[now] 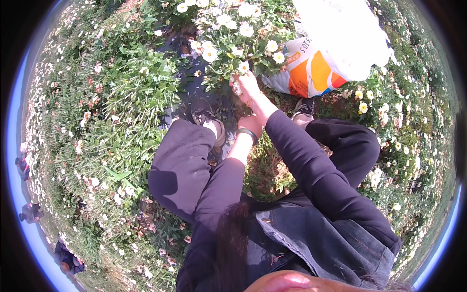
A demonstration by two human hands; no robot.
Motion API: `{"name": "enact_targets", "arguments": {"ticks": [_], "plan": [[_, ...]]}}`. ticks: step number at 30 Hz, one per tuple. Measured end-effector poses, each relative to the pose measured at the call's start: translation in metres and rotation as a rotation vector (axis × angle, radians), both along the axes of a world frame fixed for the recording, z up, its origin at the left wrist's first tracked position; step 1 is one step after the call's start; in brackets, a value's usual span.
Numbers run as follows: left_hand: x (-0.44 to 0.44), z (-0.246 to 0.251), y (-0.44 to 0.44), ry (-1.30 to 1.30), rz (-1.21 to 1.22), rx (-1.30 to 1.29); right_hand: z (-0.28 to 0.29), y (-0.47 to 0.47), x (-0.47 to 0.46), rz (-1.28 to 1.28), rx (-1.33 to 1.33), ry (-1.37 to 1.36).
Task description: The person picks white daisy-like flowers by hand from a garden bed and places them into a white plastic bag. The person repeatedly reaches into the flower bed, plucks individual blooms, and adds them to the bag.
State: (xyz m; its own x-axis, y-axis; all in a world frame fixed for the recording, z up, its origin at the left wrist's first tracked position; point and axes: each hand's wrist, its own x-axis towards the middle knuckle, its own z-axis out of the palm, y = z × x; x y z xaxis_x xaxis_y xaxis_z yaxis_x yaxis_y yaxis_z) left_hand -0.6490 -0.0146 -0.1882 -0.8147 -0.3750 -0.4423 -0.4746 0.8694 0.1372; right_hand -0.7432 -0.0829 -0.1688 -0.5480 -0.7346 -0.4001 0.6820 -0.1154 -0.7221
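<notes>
My right hand (249,87), with a thin band at its wrist, reaches into a clump of white chrysanthemum-like flowers (246,30). Its fingers are curled around picked white flower heads (237,88). Just at its fingertips is a white flower with a yellowish centre (243,67); whether it is pinched cannot be told. Lower down, my left hand (251,125), wearing a dark bracelet (249,135), is close against the right wrist. Its fingers are mostly hidden behind that forearm, so what it holds does not show.
A white woven sack (313,69) with orange printing stands right of the flower clump, its top overexposed. Dark plastic sheeting (197,78) covers soil by my left shoe (208,118). Flower rows spread on both sides. Other people (68,260) are far left.
</notes>
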Motion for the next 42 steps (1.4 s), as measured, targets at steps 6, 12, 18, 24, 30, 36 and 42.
{"name": "enact_targets", "arguments": {"ticks": [6, 12, 18, 24, 30, 36, 42], "plan": [[-0.007, 0.002, -0.009, -0.165, -0.132, 0.100, -0.043, 0.008, -0.006, -0.251, -0.174, -0.176], [0.000, 0.004, -0.037, -0.108, -0.009, 0.132, -0.011, 0.037, -0.005, -0.202, 0.081, 0.159], [-0.014, 0.120, -0.039, 0.397, 0.260, 0.126, 0.136, 0.106, -0.045, 0.010, -0.051, 0.544], [-0.017, 0.153, -0.054, 1.099, 0.339, -0.081, 0.291, 0.131, -0.186, -0.109, -0.488, 1.092], [-0.020, 0.123, -0.085, 1.098, 0.371, -0.173, 0.258, 0.134, -0.300, -0.420, 0.187, 2.282], [-0.014, 0.104, -0.090, 1.057, 0.422, -0.054, 0.176, 0.121, -0.145, 0.399, 0.257, 1.356], [-0.016, 0.096, -0.085, 1.028, 0.415, -0.030, 0.072, 0.067, -0.145, 0.327, 0.460, 1.857]]}}
